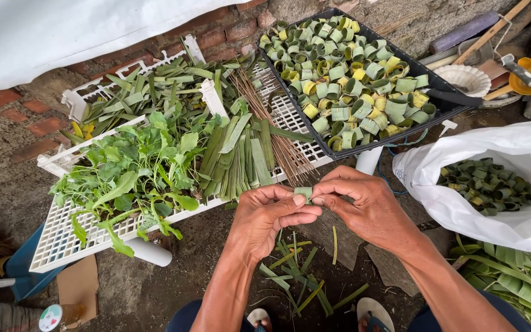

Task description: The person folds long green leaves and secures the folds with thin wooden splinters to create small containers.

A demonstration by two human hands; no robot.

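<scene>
My left hand and my right hand meet in the middle of the view, both pinching one small folded strip of green leaf between thumbs and fingers. Beyond the hands a white plastic grid tray carries cut leaf strips, a bundle of thin brown sticks and leafy green plants. A black tray at the back right is filled with several rolled leaf rings.
A white plastic bag on the right holds more leaf rings. Leaf scraps lie on the ground between my feet. Long green leaves lie at the lower right. A brick wall stands behind.
</scene>
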